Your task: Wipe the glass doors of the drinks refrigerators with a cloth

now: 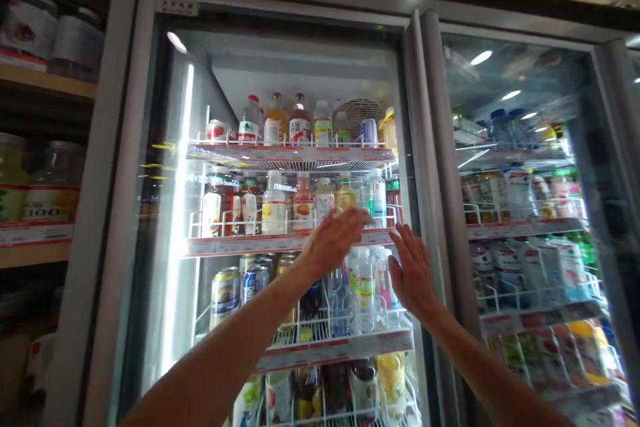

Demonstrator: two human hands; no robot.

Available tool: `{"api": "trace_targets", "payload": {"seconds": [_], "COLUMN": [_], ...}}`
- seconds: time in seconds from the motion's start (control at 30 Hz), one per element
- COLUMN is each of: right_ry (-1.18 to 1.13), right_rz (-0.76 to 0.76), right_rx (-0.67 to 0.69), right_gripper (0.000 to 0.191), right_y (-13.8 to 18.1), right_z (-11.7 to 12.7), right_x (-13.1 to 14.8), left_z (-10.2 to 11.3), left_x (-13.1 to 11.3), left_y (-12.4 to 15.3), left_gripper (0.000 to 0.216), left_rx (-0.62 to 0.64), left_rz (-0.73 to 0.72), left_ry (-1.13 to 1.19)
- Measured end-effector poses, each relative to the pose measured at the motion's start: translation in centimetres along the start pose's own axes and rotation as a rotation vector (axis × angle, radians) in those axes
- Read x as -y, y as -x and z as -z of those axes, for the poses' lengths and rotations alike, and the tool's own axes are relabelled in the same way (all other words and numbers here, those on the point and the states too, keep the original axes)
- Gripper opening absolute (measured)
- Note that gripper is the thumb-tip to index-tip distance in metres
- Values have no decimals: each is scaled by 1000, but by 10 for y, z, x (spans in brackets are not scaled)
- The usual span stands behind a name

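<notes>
My left hand [334, 238] lies flat with fingers stretched out against the glass door [165, 213] of a drinks fridge, at the height of the second shelf. My right hand [413, 273] is open too, palm forward, fingers up, pressed near the door's right edge beside the grey frame post [425, 167]. Neither hand holds anything. Behind the glass, wire shelves [280, 240] carry several bottles [274, 208] and cans [225, 293].
A second glass-door fridge [530, 213] with bottles and cartons stands to the right. At the left, wooden shelves [40, 83] hold jars and packages. Ceiling lights reflect in the glass.
</notes>
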State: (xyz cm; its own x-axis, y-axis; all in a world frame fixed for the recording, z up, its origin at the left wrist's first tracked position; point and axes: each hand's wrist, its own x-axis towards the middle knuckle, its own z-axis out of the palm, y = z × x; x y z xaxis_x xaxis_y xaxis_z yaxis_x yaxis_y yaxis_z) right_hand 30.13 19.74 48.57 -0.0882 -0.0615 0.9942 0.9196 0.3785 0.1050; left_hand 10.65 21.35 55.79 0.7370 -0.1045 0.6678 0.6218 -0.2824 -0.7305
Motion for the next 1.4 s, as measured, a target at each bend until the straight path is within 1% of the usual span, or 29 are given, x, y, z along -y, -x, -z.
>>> {"api": "trace_targets", "payload": {"seconds": [0.03,0.07,0.1,0.13,0.2,0.23,0.27,0.3,0.37,0.4,0.43,0.47,0.57,0.6,0.63,0.73,0.77,0.83,0.9,0.93,1.0,1.07,1.1,1.17,1.2,1.23,1.3,1.37,1.4], "right_ry": [1,3,4,6,13,16,16,14,6,2,-2,-7,-15,-21,-31,-82,-115,-222,-370,-441,-540,-538,-489,-321,-230,-150,-26,68,102], "right_rz": [-5,-3,0,4,7,3,-2,-9,-22,-28,-34,-39,-43,-41,-40,-41,-35,-12,15,10,-57,-154,-186,-188,-162,-130,-108,-208,-268], "right_rx": [-4,-8,-9,-10,-8,-5,-4,-1,4,2,0,-4,-23,-27,-29,-41,-54,-91,-104,-101,-102,-125,-134,-127,-110,-87,-64,-106,-133], "right_gripper": [51,51,51,51,51,52,52,52,52,52,51,51,50,50,50,49,49,49,48,47,46,46,46,46,46,47,48,50,51], "right_y": [0,1,2,4,6,7,7,6,4,2,1,0,1,2,2,0,-3,-11,-23,-30,-46,-60,-67,-79,-84,-91,-105,-121,-128], "right_z": [2,4,5,6,9,10,11,13,16,17,17,18,17,17,17,18,18,19,15,11,-1,-18,-26,-38,-42,-43,-42,-42,-44], "right_x": [-2,-4,-6,-8,-11,-14,-16,-18,-21,-21,-22,-22,-23,-24,-24,-24,-22,-15,-1,8,28,48,55,60,56,48,25,8,7], "left_z": [-1,-2,-3,-5,-6,-6,-6,-6,-7,-8,-9,-10,-12,-11,-10,-6,-6,-8,-12,-14,-14,-10,-6,6,14,22,37,49,53], "left_x": [1,0,-4,-9,-18,-19,-17,-12,-2,1,1,-2,-15,-16,-13,4,8,7,-3,-9,-18,-17,-11,10,26,43,81,113,125], "left_y": [-7,-12,-15,-15,-15,-16,-18,-23,-33,-37,-39,-39,-36,-37,-40,-55,-60,-64,-62,-58,-46,-26,-14,15,31,46,74,96,103], "left_gripper": [47,47,46,45,43,43,43,44,46,46,47,47,44,43,43,45,45,45,46,48,53,63,69,78,79,77,71,67,67], "left_rx": [-23,-39,-42,-33,5,17,18,4,-50,-68,-71,-60,26,40,39,-22,-36,-47,-69,-88,-114,-95,-81,-60,-65,-78,-117,-143,-147], "left_rz": [132,197,168,59,-225,-299,-294,-201,105,211,236,171,-254,-306,-266,117,184,174,160,196,294,326,323,319,345,408,615,787,825], "left_ry": [-15,-19,-11,9,57,75,83,81,59,50,49,59,121,134,136,98,90,95,99,92,67,48,39,9,-18,-51,-120,-165,-178]}}
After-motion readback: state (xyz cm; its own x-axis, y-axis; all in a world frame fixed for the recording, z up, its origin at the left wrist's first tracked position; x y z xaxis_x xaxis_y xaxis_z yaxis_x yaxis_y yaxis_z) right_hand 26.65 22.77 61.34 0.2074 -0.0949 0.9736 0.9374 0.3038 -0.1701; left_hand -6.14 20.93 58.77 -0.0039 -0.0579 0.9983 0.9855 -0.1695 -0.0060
